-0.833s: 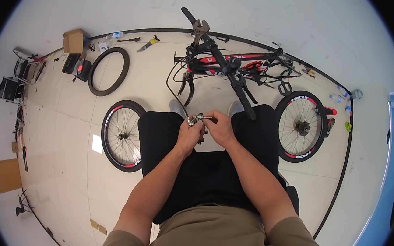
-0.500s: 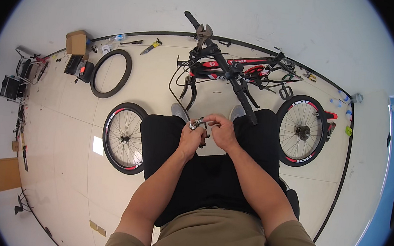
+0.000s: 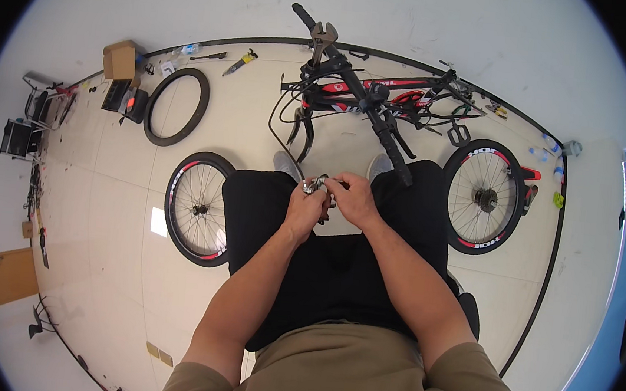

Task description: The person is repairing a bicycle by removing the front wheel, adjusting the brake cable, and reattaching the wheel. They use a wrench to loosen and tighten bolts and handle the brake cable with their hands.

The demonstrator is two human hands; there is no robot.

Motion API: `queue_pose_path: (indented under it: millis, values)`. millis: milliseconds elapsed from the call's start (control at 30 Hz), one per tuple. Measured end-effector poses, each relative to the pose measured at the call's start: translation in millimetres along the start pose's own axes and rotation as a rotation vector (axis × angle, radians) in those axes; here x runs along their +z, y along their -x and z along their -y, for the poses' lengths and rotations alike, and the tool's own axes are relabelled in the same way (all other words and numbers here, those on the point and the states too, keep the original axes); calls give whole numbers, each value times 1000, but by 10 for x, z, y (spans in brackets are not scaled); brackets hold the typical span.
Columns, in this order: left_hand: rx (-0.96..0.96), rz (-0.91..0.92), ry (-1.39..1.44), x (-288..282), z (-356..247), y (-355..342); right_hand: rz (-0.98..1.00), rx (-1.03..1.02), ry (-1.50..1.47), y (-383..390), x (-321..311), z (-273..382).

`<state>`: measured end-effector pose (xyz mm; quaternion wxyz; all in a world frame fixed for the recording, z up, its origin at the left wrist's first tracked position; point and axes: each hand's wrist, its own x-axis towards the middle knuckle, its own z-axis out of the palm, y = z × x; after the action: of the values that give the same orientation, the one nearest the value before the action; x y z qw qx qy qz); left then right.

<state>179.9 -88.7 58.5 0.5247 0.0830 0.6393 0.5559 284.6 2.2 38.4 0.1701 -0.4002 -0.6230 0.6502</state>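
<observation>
Between my knees, a small silver metal bicycle part point(image 3: 315, 184) with darker pieces sits in my left hand point(image 3: 304, 211), whose fingers are closed around it. My right hand point(image 3: 354, 201) meets it from the right, thumb and forefinger pinched at its edge; whether they grip the part itself or something tiny on it is too small to tell. Just beyond my hands lies the red and black bicycle frame point(image 3: 345, 88) without wheels, its black handlebar point(image 3: 369, 107) slanting toward my right knee. An adjustable wrench point(image 3: 323, 38) rests upright against the handlebar.
A spoked wheel point(image 3: 170, 205) lies left of my legs, and a wheel with a cassette point(image 3: 514, 206) lies to the right. Farther left are a loose tyre point(image 3: 148, 118), a cardboard box point(image 3: 119, 61) and a yellow-handled tool point(image 3: 241, 63). Plastic bottles point(image 3: 538, 153) lie by the right wall.
My right fingers have curled in closer on the metal part, where the forefinger reached across it before. My left hand keeps its hold. The whole view has tilted slightly.
</observation>
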Motion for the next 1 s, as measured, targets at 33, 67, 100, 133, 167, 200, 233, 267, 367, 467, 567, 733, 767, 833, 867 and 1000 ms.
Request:
queue_pose_path:
  millis: [33, 67, 100, 133, 167, 200, 233, 267, 367, 467, 567, 733, 767, 833, 867, 1000]
  values:
    - [4, 0, 0, 8, -13, 6, 2, 6, -2, -2, -7, 7]
    - [2, 8, -10, -14, 12, -15, 4, 12, -3, -1, -10, 9]
    - [0, 16, -19, -58, 59, -51, -4, 0, -10, 3, -5, 8]
    - [-2, 25, -29, -54, 39, -50, -15, -12, -16, 3, -2, 4]
    - [-7, 18, -25, -39, 27, -38, -25, -23, -22, 3, 2, 1]
    - [-12, 11, -21, -21, 13, -20, -44, -51, -52, -3, 13, -32]
    - [-16, 4, -16, 2, -16, -1, -62, -80, -82, -11, 31, -51]
    - [-16, -1, -14, 11, -15, -2, -80, -109, -112, -17, 41, -69]
    - [-12, -3, 2, 11, -15, 3, -59, 5, -203, -4, 51, -26]
    - [-6, 16, 7, -1, -25, 6, -43, 73, -64, -18, 16, 12]
    - [-5, 5, -24, -21, -4, -1, -9, 55, -15, 4, -9, 72]
    - [-22, -66, -36, 43, -63, 43, -34, -52, -48, -24, 13, -75]
    - [-19, -67, -53, 43, -67, 43, -50, -85, -43, -34, 16, -105]
    - [-13, -72, -86, 26, -76, 43, -67, -88, -67, -32, 28, -121]
    - [-3, -78, -93, 11, -57, 31, -73, -90, -79, -26, 40, -105]
    - [1, -100, -81, -9, -23, 5, -2, -60, -90, -7, 47, -69]
